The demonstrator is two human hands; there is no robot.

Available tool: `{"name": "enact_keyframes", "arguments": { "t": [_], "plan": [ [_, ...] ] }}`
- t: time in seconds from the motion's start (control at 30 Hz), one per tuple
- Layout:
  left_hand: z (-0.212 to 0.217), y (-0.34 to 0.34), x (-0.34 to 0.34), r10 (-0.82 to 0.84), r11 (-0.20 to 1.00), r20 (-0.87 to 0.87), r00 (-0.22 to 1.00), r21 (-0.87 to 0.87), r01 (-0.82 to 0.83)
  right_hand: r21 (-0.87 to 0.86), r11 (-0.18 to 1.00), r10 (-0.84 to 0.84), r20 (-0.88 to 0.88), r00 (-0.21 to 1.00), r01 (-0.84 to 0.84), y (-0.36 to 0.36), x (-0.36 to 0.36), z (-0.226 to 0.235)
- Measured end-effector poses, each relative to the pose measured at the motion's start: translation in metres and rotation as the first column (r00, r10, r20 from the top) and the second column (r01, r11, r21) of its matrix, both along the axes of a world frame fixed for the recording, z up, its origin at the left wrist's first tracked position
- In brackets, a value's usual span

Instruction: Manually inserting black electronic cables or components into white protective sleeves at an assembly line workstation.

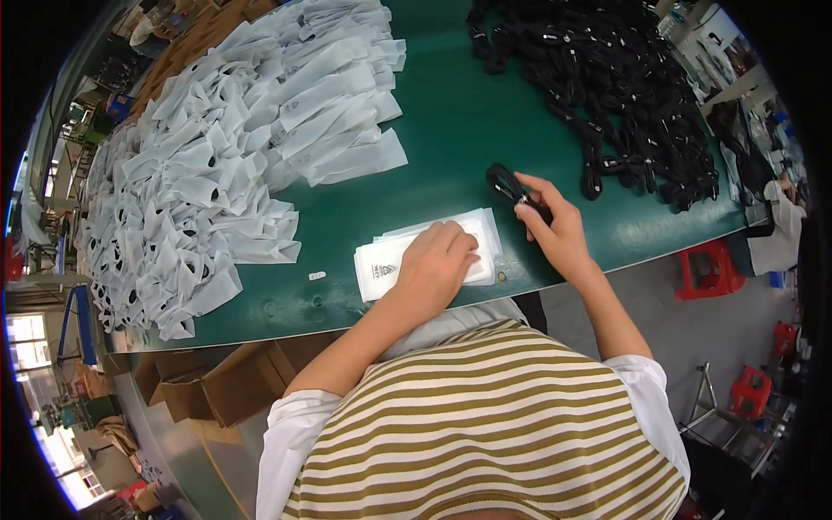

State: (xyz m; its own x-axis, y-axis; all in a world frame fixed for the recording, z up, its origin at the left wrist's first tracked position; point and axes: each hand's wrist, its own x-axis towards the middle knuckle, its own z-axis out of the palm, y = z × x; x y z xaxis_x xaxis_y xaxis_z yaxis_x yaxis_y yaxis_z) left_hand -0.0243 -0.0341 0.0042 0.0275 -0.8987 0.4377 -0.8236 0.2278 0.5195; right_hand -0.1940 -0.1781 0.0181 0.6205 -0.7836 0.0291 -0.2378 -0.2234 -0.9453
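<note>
A looped black cable (pixel 511 186) with a small light-coloured connector is pinched in my right hand (pixel 559 230), held just above the table's near part. My left hand (pixel 433 269) rests on a stack of flat white plastic bags (pixel 374 270) directly in front of me. Its fingers are bent and pressed together at the right end of the top bag; the thumb is mostly hidden. The stack fans out a little, with bag edges showing behind and to the right of that hand.
Filled whitish bags (pixel 199 165) form a large pile at the left. Bundled black cables (pixel 607 95) are heaped at the far right of the green table (pixel 442 130). A small white piece (pixel 317 276) lies left of the stack. Cardboard boxes (pixel 225 381) and a red stool (pixel 709 270) stand below table level.
</note>
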Motion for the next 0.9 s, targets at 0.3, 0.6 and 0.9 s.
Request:
{"name": "enact_keyframes", "arguments": {
  "t": [0.3, 0.6, 0.9],
  "plan": [
    [-0.007, 0.005, 0.002, 0.132, 0.986, -0.389, 0.912, 0.144, -0.081, -0.608, 0.759, 0.234, -0.077, 0.969, -0.232, 0.026, -0.035, 0.004],
    [0.009, 0.006, 0.007, -0.061, 0.996, -0.288, 0.956, -0.086, 0.038, 0.215, 0.95, 0.245, -0.059, 0.968, -0.228, 0.032, -0.016, 0.005],
    [0.024, 0.006, 0.021, 0.016, 0.977, -0.17, 0.985, -0.209, -0.052, 0.907, 0.268, -0.089, 0.358, 0.93, -0.324, 0.038, -0.005, -0.004]
  ]
}}
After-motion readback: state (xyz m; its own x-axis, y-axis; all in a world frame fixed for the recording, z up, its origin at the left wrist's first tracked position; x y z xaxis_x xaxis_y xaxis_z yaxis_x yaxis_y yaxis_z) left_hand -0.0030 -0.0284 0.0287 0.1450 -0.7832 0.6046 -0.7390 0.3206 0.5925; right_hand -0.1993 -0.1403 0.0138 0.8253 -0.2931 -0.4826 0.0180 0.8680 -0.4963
